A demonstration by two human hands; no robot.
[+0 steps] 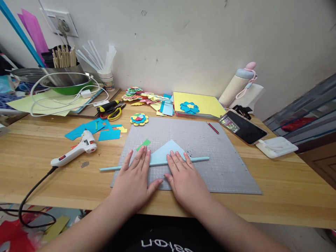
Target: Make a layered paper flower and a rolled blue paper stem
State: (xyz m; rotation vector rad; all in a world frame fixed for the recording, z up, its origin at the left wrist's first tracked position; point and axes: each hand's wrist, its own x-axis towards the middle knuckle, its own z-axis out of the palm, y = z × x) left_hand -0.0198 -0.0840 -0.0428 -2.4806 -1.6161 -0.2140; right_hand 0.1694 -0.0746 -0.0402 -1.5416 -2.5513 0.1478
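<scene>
The left hand and the right hand lie flat, side by side, palms down over the near part of the grey cutting mat; their fingers reach forward across a thin light blue tube, curled around nothing, with the thumbs turned inward and just apart; a light blue sheet joins the tube's far side, its corner pointing away from the person; the spread hands probably serve to share pressure along the roll and keep it straight; the palms hide what lies beneath them, so how hard they press cannot be told; the tube's ends stick out past both hands, the left one beyond the mat over the wooden table; a green strip lies just ahead of the left fingers; the glue gun rests left of the mat and the pencil near its far right edge, both apart from the paper, which likely leaves it room to turn.
</scene>
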